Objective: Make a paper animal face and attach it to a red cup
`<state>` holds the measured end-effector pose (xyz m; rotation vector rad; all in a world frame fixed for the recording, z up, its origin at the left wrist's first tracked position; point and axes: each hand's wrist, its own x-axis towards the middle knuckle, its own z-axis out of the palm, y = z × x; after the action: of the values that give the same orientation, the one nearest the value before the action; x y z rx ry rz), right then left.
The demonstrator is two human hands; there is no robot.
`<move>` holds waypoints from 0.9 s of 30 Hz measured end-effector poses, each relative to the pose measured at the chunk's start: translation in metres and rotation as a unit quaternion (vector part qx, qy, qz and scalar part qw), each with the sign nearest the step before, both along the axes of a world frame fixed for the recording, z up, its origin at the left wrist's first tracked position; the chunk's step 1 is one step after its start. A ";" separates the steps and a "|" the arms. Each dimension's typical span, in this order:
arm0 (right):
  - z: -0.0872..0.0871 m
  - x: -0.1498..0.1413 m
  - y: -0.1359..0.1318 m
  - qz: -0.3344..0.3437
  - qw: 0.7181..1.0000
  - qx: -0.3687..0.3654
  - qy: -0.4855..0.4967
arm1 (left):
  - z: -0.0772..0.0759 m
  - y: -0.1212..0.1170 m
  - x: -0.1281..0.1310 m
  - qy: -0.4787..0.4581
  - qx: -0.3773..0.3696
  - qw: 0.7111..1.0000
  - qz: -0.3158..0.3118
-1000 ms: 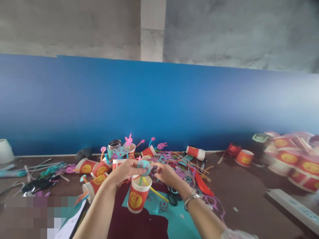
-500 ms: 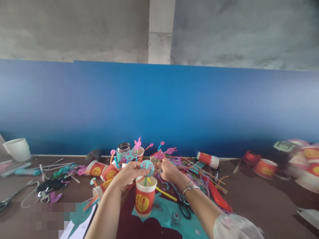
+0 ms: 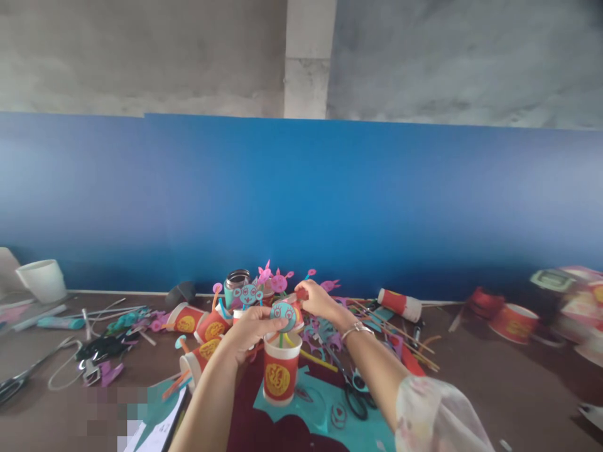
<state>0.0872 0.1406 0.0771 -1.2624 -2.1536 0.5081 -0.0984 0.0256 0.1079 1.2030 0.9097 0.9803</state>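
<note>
In the head view a red and white paper cup [image 3: 281, 373] with a yellow emblem stands in front of me. A green straw rises from it, topped by a round light-blue paper face [image 3: 283, 315]. My left hand [image 3: 252, 331] pinches that paper face above the cup's rim. Just beyond, my right hand [image 3: 321, 301] has its fingers closed at the red side of another paper cup [image 3: 298, 319], which is partly hidden behind the blue face. A pink paper face [image 3: 279, 282] shows above that cup. A yellow straw [image 3: 320, 360] slants out beside the front cup.
Tipped paper cups [image 3: 186, 319] lie on the left, beside a dark-topped bottle [image 3: 235, 285]. Teal paper [image 3: 325, 408] and black scissors [image 3: 355, 402] lie in front. Wooden sticks [image 3: 409, 336] and a fallen cup stack [image 3: 399, 305] are on the right. A blue panel [image 3: 301, 201] stands behind.
My right hand has moved up and slightly away. The pink paper face near it has shifted left and up. My left hand keeps its pinch on the blue paper face.
</note>
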 end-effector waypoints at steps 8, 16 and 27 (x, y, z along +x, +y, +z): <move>0.002 0.051 -0.040 -0.022 0.982 -0.098 0.157 | -0.012 0.006 0.022 -0.051 0.016 0.998 0.035; -0.029 0.079 -0.107 -0.042 0.846 -0.287 0.448 | -0.019 0.005 0.050 -0.076 0.007 0.988 0.134; -0.036 0.038 -0.170 0.058 0.820 -0.297 0.487 | -0.022 -0.004 0.068 -0.021 0.025 0.994 0.100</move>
<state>0.1247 -0.0289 0.0415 -0.8170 -1.1973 1.5693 -0.0305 0.0215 0.0863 1.1441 0.9918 1.1907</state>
